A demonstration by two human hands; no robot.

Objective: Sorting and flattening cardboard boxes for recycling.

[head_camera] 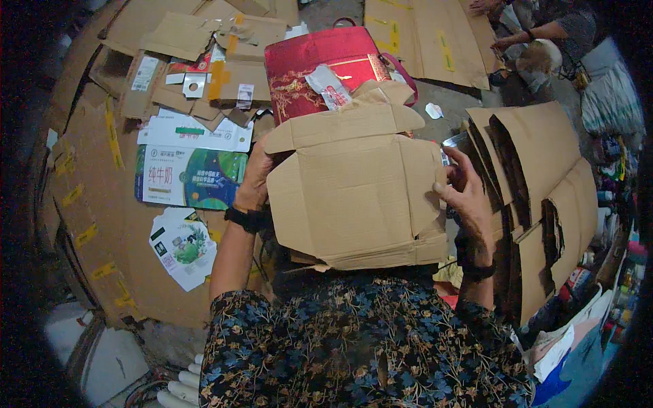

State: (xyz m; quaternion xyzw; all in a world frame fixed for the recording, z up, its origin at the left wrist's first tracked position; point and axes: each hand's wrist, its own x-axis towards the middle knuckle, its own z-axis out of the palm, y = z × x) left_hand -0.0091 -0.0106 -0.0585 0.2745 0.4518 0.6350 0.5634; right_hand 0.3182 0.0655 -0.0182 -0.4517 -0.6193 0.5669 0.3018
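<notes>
An opened-out brown cardboard box (352, 194) with creased flaps is held up in front of my torso, its plain side facing me. My left hand (259, 171) grips it at the upper left, with most fingers hidden behind the board. At the right edge my right hand (463, 186) has its thumb on the flap and its other fingers bent beside the edge. Just beyond the board lies a red gift bag (326, 51) with gold decoration and a dark red handle. A crumpled white printed wrapper (328, 86) rests on the bag.
Flattened milk cartons (191, 176) and a smaller white carton piece (183, 247) lie on taped cardboard at left. Cardboard scraps (178, 38) are heaped at the upper left. Folded cardboard sheets (535, 153) stand close by my right arm. Another person's hand (505, 42) is at the upper right.
</notes>
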